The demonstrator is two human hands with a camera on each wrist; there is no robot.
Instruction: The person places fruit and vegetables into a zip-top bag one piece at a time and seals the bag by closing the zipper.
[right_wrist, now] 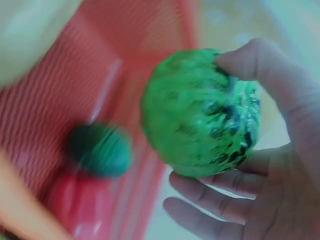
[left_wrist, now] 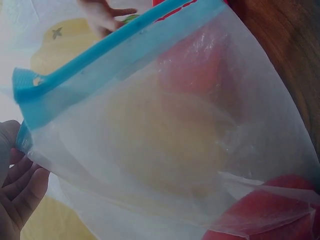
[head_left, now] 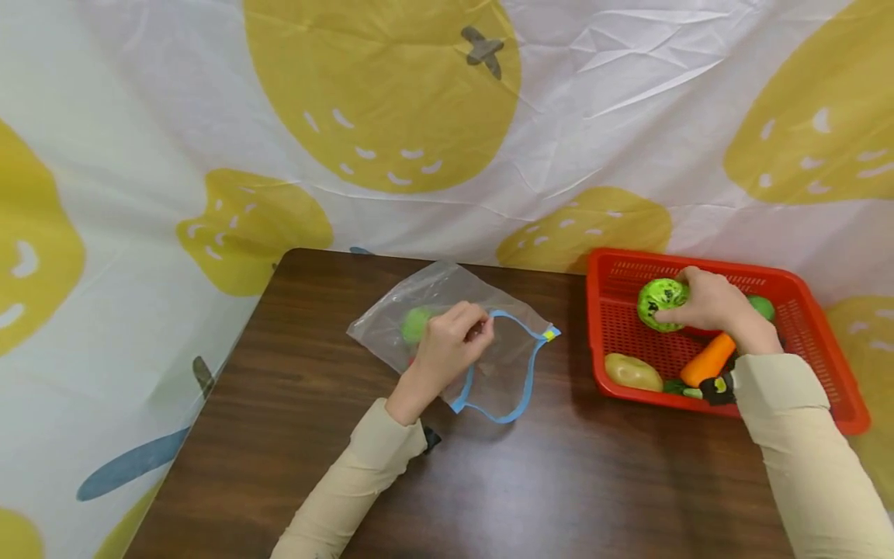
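Observation:
A clear zipper bag [head_left: 447,291] with a blue rim lies on the table, its mouth spread toward the right. My left hand [head_left: 450,341] pinches the bag's blue edge. Through the plastic show a light green round item [head_left: 416,324] and a red item [left_wrist: 272,210]. My right hand [head_left: 712,299] grips a round, bumpy green vegetable-like ball [right_wrist: 195,115] with dark patches. In the right wrist view the thumb lies over its top and the fingers lie beneath. It is held above the red basket [head_left: 597,334].
The basket also contains a potato [head_left: 632,373], an orange carrot [head_left: 708,359], a dark green item [right_wrist: 100,150] and a red pepper-like item [right_wrist: 82,205]. Brown wooden tabletop [head_left: 293,396] extends left and front. A fruit-printed cloth [head_left: 419,93] hangs behind the table.

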